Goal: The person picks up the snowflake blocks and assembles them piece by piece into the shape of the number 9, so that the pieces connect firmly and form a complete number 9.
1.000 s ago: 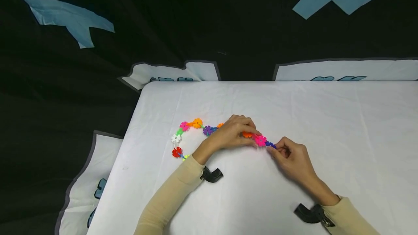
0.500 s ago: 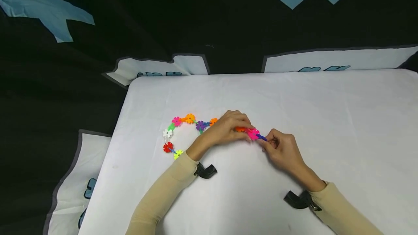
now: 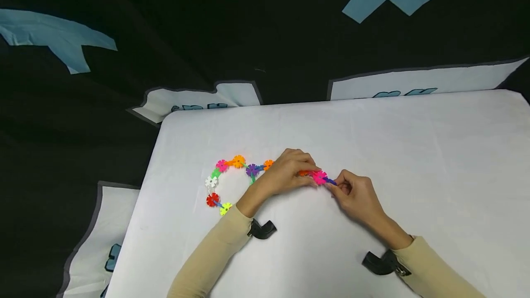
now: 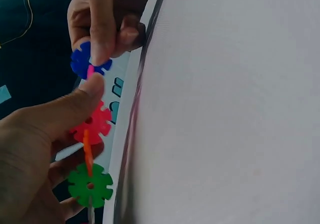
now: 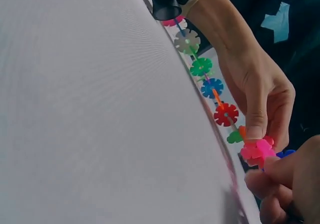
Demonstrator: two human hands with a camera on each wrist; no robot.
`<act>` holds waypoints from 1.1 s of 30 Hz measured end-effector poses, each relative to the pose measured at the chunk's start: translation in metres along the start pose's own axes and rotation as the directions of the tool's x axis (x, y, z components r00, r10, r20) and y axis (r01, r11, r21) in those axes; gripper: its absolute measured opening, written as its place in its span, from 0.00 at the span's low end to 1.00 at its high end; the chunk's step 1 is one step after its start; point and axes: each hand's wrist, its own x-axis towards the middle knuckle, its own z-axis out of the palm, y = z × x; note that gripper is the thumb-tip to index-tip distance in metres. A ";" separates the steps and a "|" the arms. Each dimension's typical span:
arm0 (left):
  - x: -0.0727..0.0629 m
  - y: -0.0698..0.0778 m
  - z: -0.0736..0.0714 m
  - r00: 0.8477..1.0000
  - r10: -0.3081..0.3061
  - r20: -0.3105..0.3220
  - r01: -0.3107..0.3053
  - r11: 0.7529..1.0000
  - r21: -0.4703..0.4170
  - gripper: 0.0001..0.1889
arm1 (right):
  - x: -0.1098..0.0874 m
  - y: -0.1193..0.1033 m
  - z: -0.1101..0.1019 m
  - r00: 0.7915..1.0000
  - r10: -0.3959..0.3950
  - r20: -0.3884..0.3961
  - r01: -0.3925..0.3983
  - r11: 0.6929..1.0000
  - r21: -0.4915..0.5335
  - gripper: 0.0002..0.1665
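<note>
A chain of colourful interlocking snowflake discs lies on the white table [image 3: 397,160]. My left hand [image 3: 287,171] reaches over its right part and pinches a pink disc [image 3: 319,177] near the end. My right hand [image 3: 358,197] grips a dark blue disc [image 4: 80,59] between thumb and finger, right beside the left fingertips. In the left wrist view a pink edge sits at the blue disc's slot; how deep it goes is hidden by the fingers. Below, an orange disc [image 4: 88,151] seen edge-on joins the pink one to a green disc [image 4: 90,185].
The chain curves left in an open loop, with a white disc [image 3: 211,181], a red disc [image 3: 213,199] and a yellow disc [image 3: 225,209]; the left arm hides part of it. Black wrist mounts [image 3: 262,230] jut from both sleeves. A dark curtain [image 3: 265,26] hangs behind the table.
The head view has shifted, so the table and chain appear further left. Both hands keep their hold on the pink and blue discs, with hardly any movement relative to the chain.
</note>
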 end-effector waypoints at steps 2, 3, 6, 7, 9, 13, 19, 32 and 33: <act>0.001 0.002 0.000 1.000 -0.013 0.015 0.013 0.999 0.051 0.20 | 0.000 0.002 -0.002 1.000 -0.008 0.007 0.008 0.999 -0.044 0.18; 0.002 0.002 -0.002 1.000 -0.021 0.021 0.020 0.997 0.068 0.21 | 0.000 0.003 -0.002 1.000 -0.014 0.014 0.015 0.997 -0.072 0.18; 0.001 0.000 -0.014 0.999 -0.045 0.025 0.043 0.996 0.080 0.25 | 0.000 0.004 -0.004 0.999 -0.039 0.033 0.044 0.986 -0.162 0.17; 0.000 0.000 -0.020 0.998 -0.058 0.014 0.057 0.996 0.071 0.26 | -0.001 0.004 -0.005 0.998 -0.044 0.036 0.050 0.979 -0.199 0.17; -0.006 -0.005 -0.035 0.996 -0.084 -0.024 0.085 0.996 0.041 0.26 | -0.003 0.004 -0.007 0.998 -0.048 0.045 0.058 0.963 -0.263 0.17; -0.036 -0.027 -0.071 0.968 -0.220 -0.117 0.218 0.975 -0.028 0.24 | -0.004 0.005 -0.014 0.995 -0.050 0.083 0.075 0.938 -0.338 0.14; -0.100 -0.072 -0.118 0.844 -0.535 -0.018 0.536 0.844 0.024 0.24 | -0.004 0.000 -0.005 0.992 -0.082 0.096 0.108 0.945 -0.308 0.27; -0.132 -0.097 -0.138 0.854 -0.520 0.031 0.513 0.850 0.119 0.19 | -0.002 -0.011 0.035 0.989 -0.140 0.049 0.146 0.972 -0.185 0.12; -0.129 -0.096 -0.136 0.863 -0.505 0.016 0.501 0.858 0.111 0.20 | -0.004 -0.012 0.035 0.989 -0.142 0.038 0.146 0.972 -0.184 0.09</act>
